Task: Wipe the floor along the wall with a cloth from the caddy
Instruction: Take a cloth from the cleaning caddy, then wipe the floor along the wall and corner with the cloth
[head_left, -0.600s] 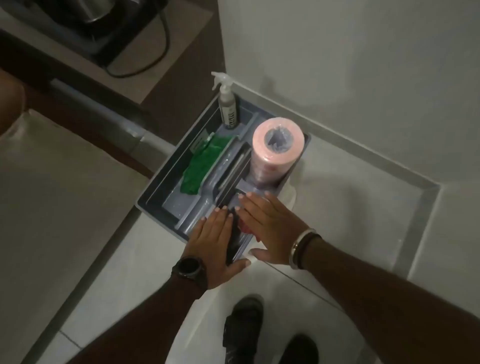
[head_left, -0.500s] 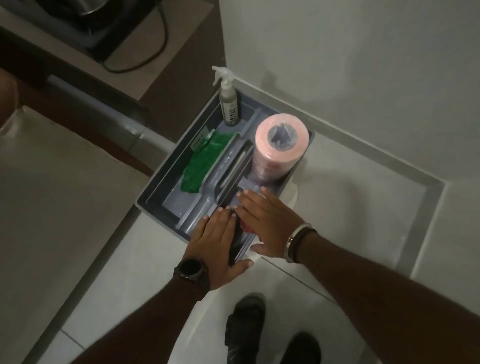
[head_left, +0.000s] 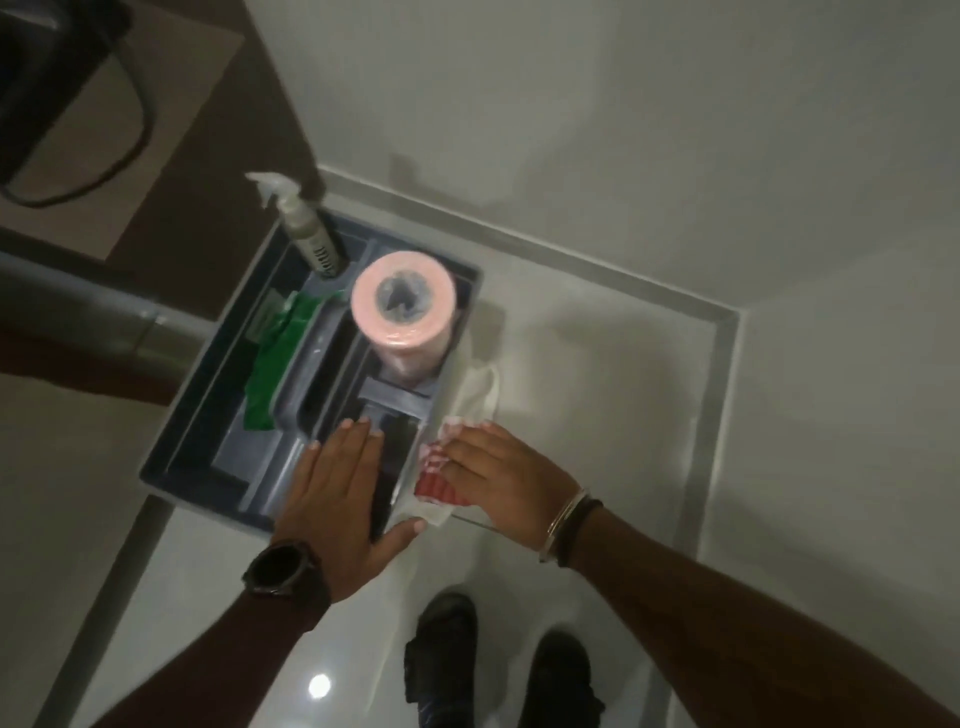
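A grey-blue caddy sits on the floor in a corner by the wall. My left hand lies flat, fingers spread, on the caddy's near right compartment. Just right of the caddy's edge, my right hand presses on a red-and-white striped cloth; the cloth's white end trails along the caddy's right side. My fingers cover part of the cloth.
In the caddy stand a pink roll, a spray bottle and a green cloth. A grey skirting strip borders the white floor at the walls. A brown cabinet is at left. My dark shoes are below.
My right hand has moved right, out of the caddy, bringing the striped cloth with it onto the floor beside the caddy. My left hand has stayed on the caddy.
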